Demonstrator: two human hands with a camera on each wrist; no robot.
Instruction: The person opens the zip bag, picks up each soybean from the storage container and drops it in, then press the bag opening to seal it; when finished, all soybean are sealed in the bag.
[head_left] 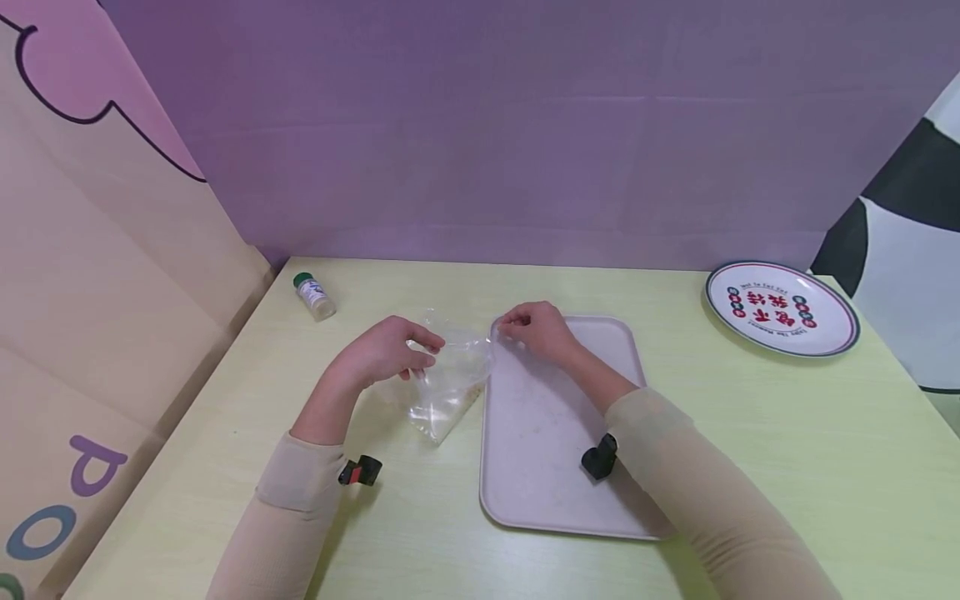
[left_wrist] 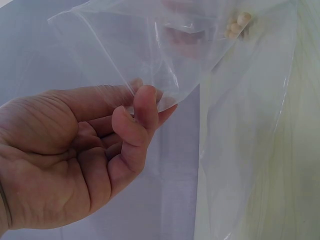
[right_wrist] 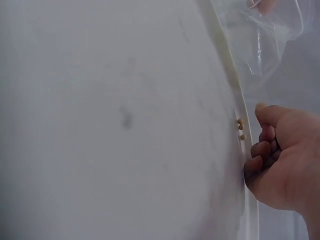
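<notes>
My left hand [head_left: 386, 350] pinches a clear plastic bag [head_left: 453, 375] by its edge, left of the tray. A small cluster of pale round beans [left_wrist: 239, 25] shows through the film in the left wrist view. Over the far left corner of the light grey tray [head_left: 540, 483] is my right hand [head_left: 542, 329], its fingers curled and the fingertips drawn together. Several tan beans [right_wrist: 240, 125] lie along the tray's inner rim in the right wrist view, close by those fingers. A yellowish spot shows at the right fingertips; I cannot tell if it is a bean.
A small bottle with a green cap [head_left: 313, 297] lies at the table's back left. At the back right is an oval white plate [head_left: 783, 308] with a dark rim and red characters. A purple cloth wall [head_left: 525, 150] borders the table's far edge.
</notes>
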